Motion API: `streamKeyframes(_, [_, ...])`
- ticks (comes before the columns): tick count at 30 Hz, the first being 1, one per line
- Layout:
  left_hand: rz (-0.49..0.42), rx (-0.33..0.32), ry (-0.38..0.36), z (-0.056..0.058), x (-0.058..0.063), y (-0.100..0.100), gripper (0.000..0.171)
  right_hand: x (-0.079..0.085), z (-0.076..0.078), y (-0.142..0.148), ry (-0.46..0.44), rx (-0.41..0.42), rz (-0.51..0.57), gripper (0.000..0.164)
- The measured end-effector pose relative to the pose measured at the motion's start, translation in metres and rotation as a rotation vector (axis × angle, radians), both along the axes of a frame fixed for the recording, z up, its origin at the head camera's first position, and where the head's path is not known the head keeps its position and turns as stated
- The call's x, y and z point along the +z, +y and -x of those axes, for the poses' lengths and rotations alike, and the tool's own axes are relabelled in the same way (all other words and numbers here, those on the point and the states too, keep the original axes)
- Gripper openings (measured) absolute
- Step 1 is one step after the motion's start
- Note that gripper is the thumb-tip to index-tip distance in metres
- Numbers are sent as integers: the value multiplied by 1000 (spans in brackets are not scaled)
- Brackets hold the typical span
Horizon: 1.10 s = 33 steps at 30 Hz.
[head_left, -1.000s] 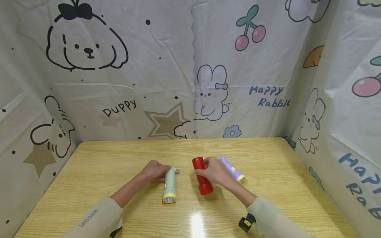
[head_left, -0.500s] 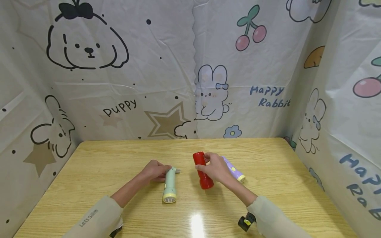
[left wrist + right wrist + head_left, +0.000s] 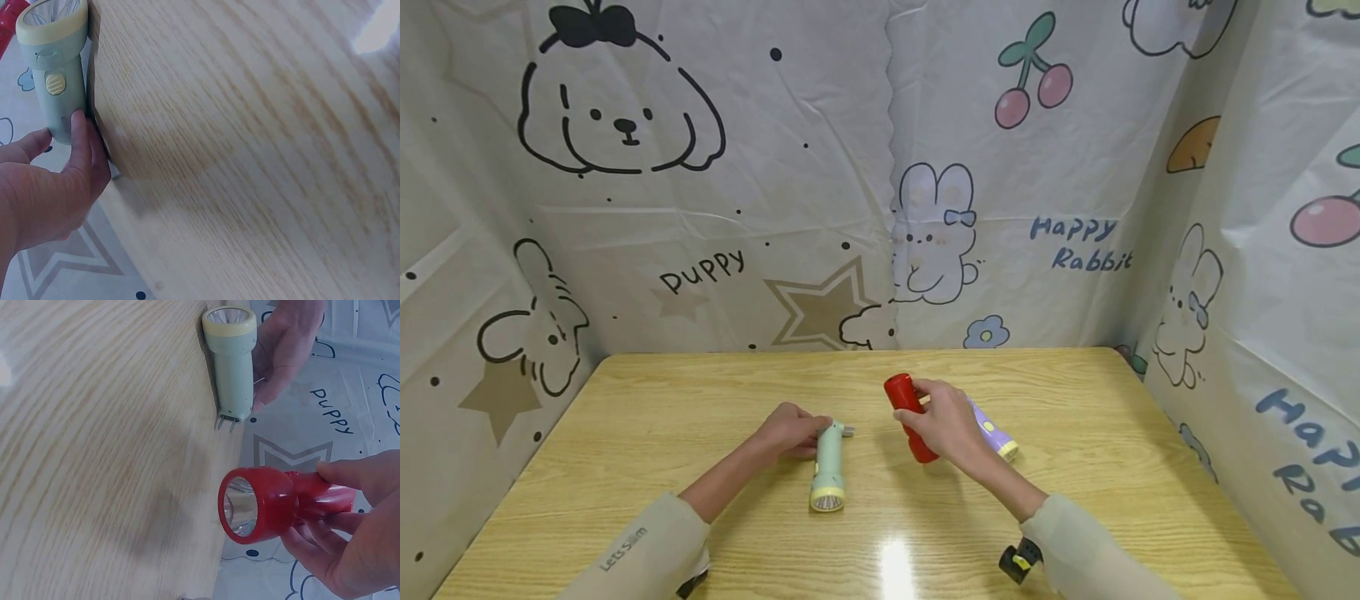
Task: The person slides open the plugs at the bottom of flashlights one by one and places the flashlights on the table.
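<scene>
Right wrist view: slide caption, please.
Right hand grips a red flashlight; left hand holds a green flashlight, prongs showing.

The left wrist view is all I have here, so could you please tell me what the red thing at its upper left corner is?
Observer: It is a red flashlight, held in the right hand.
Operator: Thank you; may I ask whether there is any flashlight that my view leaves out altogether?
Observer: Yes, a purple flashlight lies on the table, partly hidden behind the right hand in the head view.
</scene>
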State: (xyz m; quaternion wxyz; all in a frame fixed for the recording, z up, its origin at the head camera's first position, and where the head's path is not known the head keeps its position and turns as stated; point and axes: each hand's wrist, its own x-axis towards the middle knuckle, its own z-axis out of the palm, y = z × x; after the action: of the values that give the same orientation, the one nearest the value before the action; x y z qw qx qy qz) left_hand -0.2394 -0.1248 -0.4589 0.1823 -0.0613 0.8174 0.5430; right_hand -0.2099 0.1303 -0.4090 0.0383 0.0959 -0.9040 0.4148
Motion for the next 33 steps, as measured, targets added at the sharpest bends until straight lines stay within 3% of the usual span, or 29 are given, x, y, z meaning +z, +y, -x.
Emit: streamKeyframes(33, [29,-1,-1,-3,5,1,32,-3,0,-5,227,-26,-75,46])
